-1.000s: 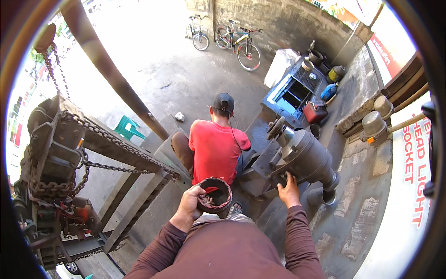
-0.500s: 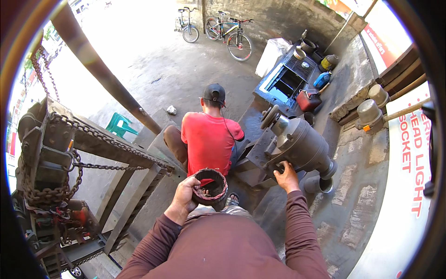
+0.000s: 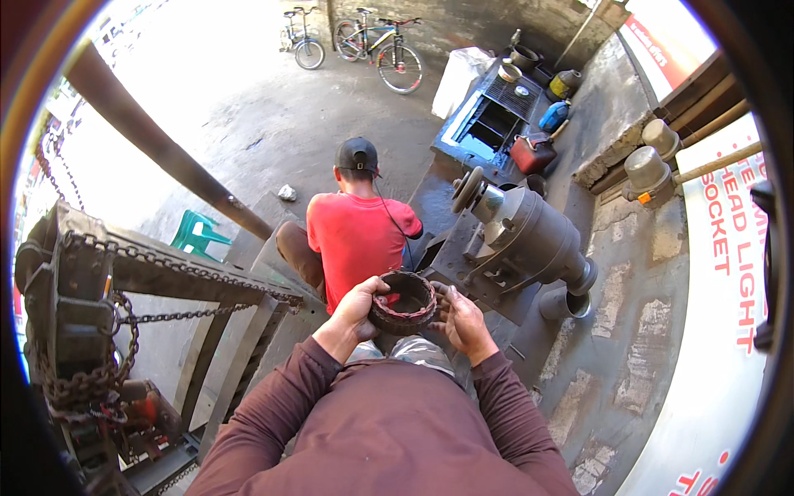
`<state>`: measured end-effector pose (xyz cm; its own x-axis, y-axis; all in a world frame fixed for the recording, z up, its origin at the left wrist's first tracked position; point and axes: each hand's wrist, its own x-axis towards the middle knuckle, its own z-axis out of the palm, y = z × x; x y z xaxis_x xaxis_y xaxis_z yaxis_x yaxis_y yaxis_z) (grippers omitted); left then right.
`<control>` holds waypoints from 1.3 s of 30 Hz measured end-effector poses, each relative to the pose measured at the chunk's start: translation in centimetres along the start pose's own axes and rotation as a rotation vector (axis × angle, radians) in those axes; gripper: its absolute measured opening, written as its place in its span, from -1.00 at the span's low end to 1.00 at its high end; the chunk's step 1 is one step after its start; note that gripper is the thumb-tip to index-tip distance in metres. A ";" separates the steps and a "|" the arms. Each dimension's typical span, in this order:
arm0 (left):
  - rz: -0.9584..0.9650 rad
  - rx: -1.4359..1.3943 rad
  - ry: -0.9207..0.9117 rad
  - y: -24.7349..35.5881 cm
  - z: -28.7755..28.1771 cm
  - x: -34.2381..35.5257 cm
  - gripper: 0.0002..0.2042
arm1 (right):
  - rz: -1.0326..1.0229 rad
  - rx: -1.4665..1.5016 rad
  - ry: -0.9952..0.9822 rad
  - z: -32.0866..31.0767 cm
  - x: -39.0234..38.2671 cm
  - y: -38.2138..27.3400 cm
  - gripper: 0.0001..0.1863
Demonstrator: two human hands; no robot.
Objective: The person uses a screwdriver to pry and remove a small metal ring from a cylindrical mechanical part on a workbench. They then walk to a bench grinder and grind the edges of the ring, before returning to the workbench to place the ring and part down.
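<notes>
Hands either side of the ring (image 3: 404,322), which is held left of the machine (image 3: 538,236) and nearer the wearer. Left hand (image 3: 357,314) pinches the rim, thumb on top, fingers around the outside. Right hand (image 3: 465,321) half curled at the opposite wall; can't tell if it grips or only touches. Ring is dark, open side up, reddish ragged edge.

Wall (image 3: 488,21) far beyond the machine. Sign (image 3: 703,397), white with red lettering, to its right. Post (image 3: 157,140), slanted, well left of it. Steel frame (image 3: 165,277) also well left, nearer side, with chain (image 3: 174,317) slung by it. Blue box (image 3: 475,147) just beyond, partly covered by a grid. Co-worker (image 3: 356,240) in red shirt and dark cap sits low to its left, back to camera. Bike (image 3: 385,38) far beyond and left, smaller bike (image 3: 310,54) next to that.

Machine itself: gray drum body, wheel (image 3: 468,190) at its far-left end, open pipe (image 3: 556,307) below its near end. Green stool (image 3: 197,234) well left. Red can (image 3: 532,155) beyond it, by the box. Stone (image 3: 287,193) left, past the co-worker.
</notes>
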<state>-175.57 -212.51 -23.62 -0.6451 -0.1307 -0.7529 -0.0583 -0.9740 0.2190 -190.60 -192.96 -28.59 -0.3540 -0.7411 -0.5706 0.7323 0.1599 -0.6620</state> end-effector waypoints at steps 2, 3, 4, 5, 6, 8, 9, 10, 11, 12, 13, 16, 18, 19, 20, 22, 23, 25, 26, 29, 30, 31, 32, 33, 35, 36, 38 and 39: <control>-0.061 -0.013 -0.066 0.8 0.4 1.6 -0.75 | -0.089 0.161 -0.065 1.7 1.4 -0.1 -0.44; -0.092 -0.019 -0.099 1.1 0.5 2.5 -0.73 | -0.102 0.227 -0.079 2.3 1.8 -0.1 -0.44; -0.135 -0.036 -0.117 1.4 0.8 3.7 -0.69 | -0.116 0.296 -0.092 2.8 2.3 -0.1 -0.43; -0.194 -0.057 -0.117 1.5 0.9 4.7 -0.65 | -0.143 0.365 -0.144 3.2 2.8 -0.2 -0.43; -0.197 -0.074 -0.059 1.7 1.2 5.7 -0.57 | -0.180 0.431 -0.129 3.4 3.3 -0.3 -0.44; -0.200 -0.047 -0.161 2.1 1.7 7.4 -0.58 | -0.246 0.417 -0.056 3.5 4.7 -0.9 -0.47; -0.229 -0.046 -0.150 2.2 2.0 8.0 -0.58 | -0.269 0.408 -0.042 3.3 5.2 -1.2 -0.48; -0.194 -0.033 -0.190 2.3 2.4 8.6 -0.60 | -0.255 0.425 0.033 3.1 5.9 -1.7 -0.51; -0.175 -0.025 -0.201 2.5 2.9 9.2 -0.62 | -0.278 0.418 0.033 2.7 6.4 -2.3 -0.51; -0.161 -0.034 -0.248 2.7 3.4 9.6 -0.64 | -0.276 0.410 0.063 2.4 6.9 -3.0 -0.51; -0.141 0.006 -0.206 2.9 3.9 10.0 -0.64 | -0.278 0.411 0.086 2.1 7.5 -3.6 -0.51; -0.144 0.080 -0.173 3.9 5.3 11.7 -0.62 | -0.261 0.446 0.102 1.5 9.2 -5.4 -0.51; -0.116 0.127 -0.166 4.7 5.9 12.8 -0.62 | -0.260 0.453 0.131 1.3 10.1 -6.0 -0.52; -0.119 0.141 -0.138 5.1 6.1 13.3 -0.63 | -0.258 0.465 0.117 1.3 10.4 -6.1 -0.52; -0.101 0.184 -0.120 5.5 6.2 13.7 -0.62 | -0.248 0.476 0.126 1.3 10.7 -6.2 -0.53; -0.110 0.203 -0.123 6.1 6.5 14.5 -0.61 | -0.224 0.491 0.111 1.1 11.2 -6.3 -0.54; -0.148 0.174 -0.139 6.2 6.5 14.8 -0.61 | -0.232 0.486 0.118 1.0 11.4 -6.4 -0.51; -0.134 0.219 -0.108 6.2 6.7 15.2 -0.62 | -0.238 0.479 0.112 0.7 11.7 -6.5 -0.47; -0.159 0.190 -0.127 6.2 6.7 15.4 -0.62 | -0.219 0.466 0.131 0.6 11.7 -6.6 -0.47; -0.178 0.183 -0.104 6.0 6.8 15.8 -0.63 | -0.188 0.441 0.164 0.3 12.1 -6.9 -0.48; -0.149 0.206 -0.095 6.0 6.8 16.0 -0.64 | -0.187 0.440 0.157 0.2 12.2 -6.9 -0.50; -0.137 0.200 -0.086 6.0 6.8 16.0 -0.64 | -0.160 0.440 0.171 0.2 12.3 -6.9 -0.52; -0.149 0.173 -0.075 6.0 6.7 16.1 -0.64 | -0.177 0.437 0.149 0.2 12.4 -7.0 -0.53; -0.118 0.212 -0.065 6.0 6.6 16.1 -0.65 | -0.174 0.435 0.145 0.1 12.4 -6.9 -0.53; -0.122 0.221 -0.078 6.0 6.5 16.0 -0.65 | -0.163 0.448 0.120 0.0 12.4 -6.8 -0.52; -0.119 0.237 -0.060 6.0 6.3 15.9 -0.64 | -0.150 0.463 0.102 -0.2 12.3 -6.7 -0.50; -0.155 0.213 -0.062 6.0 6.0 15.7 -0.63 | -0.115 0.480 0.078 -0.7 12.1 -6.6 -0.51; -0.152 0.182 -0.091 6.0 5.9 15.5 -0.65 | -0.092 0.480 0.070 -0.9 12.1 -6.6 -0.54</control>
<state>-190.43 -219.28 -30.31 -0.6842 0.0397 -0.7282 -0.2905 -0.9307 0.2222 -200.26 -202.34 -31.55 -0.4556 -0.6897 -0.5628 0.8760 -0.2348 -0.4213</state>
